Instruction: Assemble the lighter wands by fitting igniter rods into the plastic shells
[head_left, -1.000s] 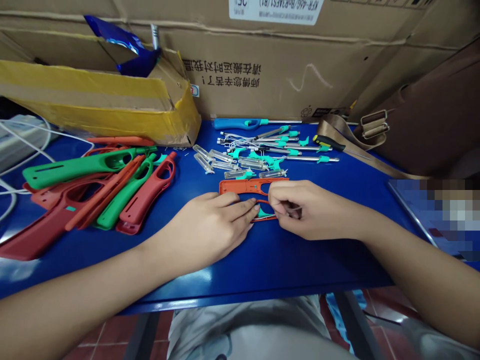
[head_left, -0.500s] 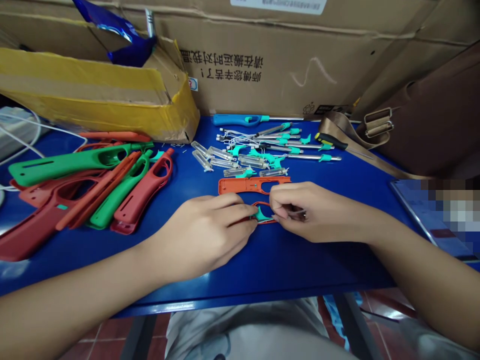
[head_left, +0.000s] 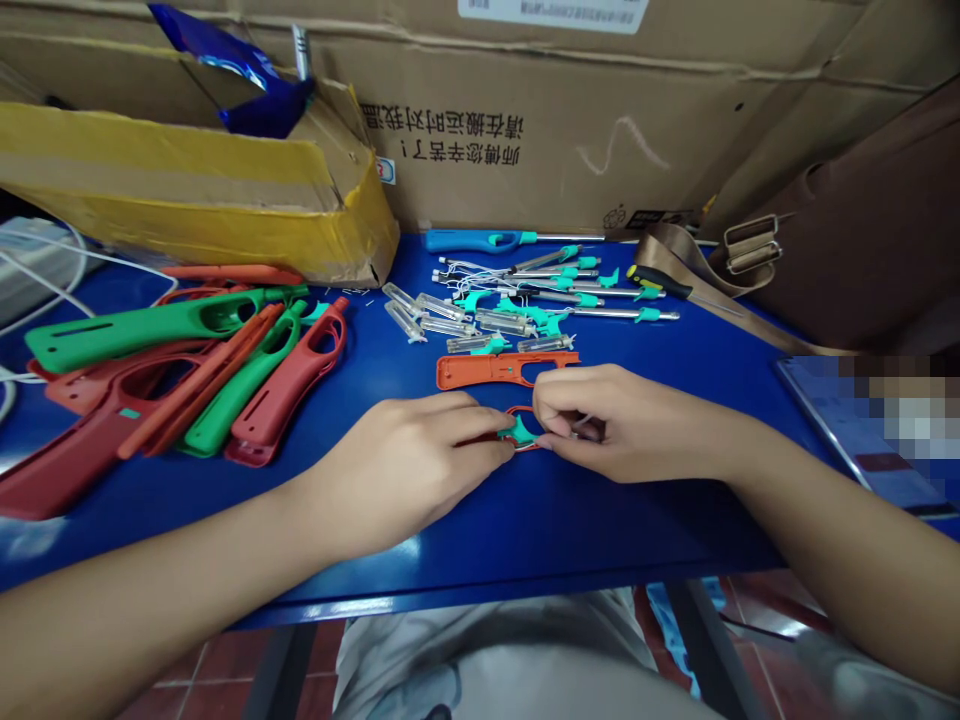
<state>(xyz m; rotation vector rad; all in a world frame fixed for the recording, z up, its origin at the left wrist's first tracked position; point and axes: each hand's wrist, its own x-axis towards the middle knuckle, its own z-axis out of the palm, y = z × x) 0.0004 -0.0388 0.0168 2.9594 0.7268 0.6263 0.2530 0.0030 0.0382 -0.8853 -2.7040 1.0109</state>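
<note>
My left hand [head_left: 409, 465] and my right hand [head_left: 611, 420] meet over an orange plastic lighter shell [head_left: 491, 369] lying on the blue table [head_left: 525, 520]. Between the fingertips of both hands sits a small teal trigger piece [head_left: 517, 433], inside the shell's handle loop. The left fingers pinch the teal piece. The right fingers are curled round a thin metal part that is mostly hidden. Behind the shell lie clear gas tubes [head_left: 435, 315] and metal rods with teal ends [head_left: 592, 295].
A heap of green and red lighter shells [head_left: 187, 370] lies at the left. A yellow-taped cardboard box [head_left: 202, 195] and a big carton [head_left: 600, 120] stand at the back. A screwdriver [head_left: 660, 283], a brown strap [head_left: 697, 290] and a blue lighter [head_left: 480, 240] lie at the back right.
Both hands have shifted slightly toward me and closer together. The teal piece now shows more clearly between the fingertips.
</note>
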